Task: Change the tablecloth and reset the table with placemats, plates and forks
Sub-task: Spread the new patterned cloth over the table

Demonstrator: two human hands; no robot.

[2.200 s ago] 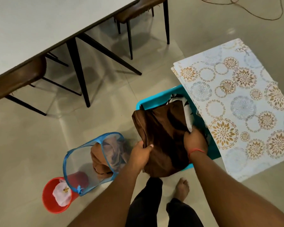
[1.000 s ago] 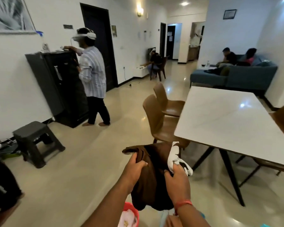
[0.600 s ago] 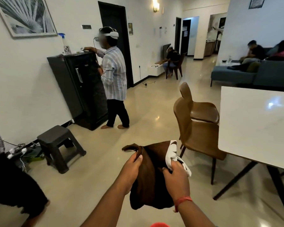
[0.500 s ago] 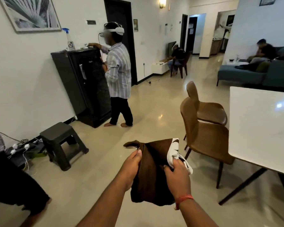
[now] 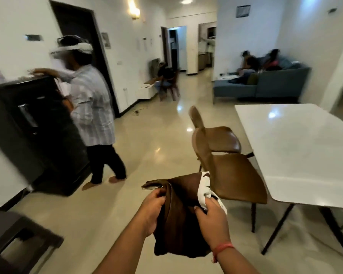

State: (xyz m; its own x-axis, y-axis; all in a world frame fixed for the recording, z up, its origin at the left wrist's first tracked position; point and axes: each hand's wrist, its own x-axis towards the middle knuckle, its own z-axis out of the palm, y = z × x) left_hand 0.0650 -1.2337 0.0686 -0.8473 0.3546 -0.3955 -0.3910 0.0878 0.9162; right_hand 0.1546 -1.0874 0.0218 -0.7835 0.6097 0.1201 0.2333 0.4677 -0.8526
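Brown tablecloth (image 5: 178,220) in both hands' grip

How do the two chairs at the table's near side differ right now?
The near chair looks larger and has the brown cloth in the hands overlapping its seat edge; the far chair looks smaller and unobstructed. The near chair's backrest reads darker, the far chair's paler. Both are brown, facing the white table.

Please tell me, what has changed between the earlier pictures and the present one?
The folded brown cloth was lifted out of the blue basket on the floor and carried up toward the white table, now at right. The basket and patterned placemats are out of view. Unchanged: the left hand and right hand grip the cloth as before, and the table top remains bare.
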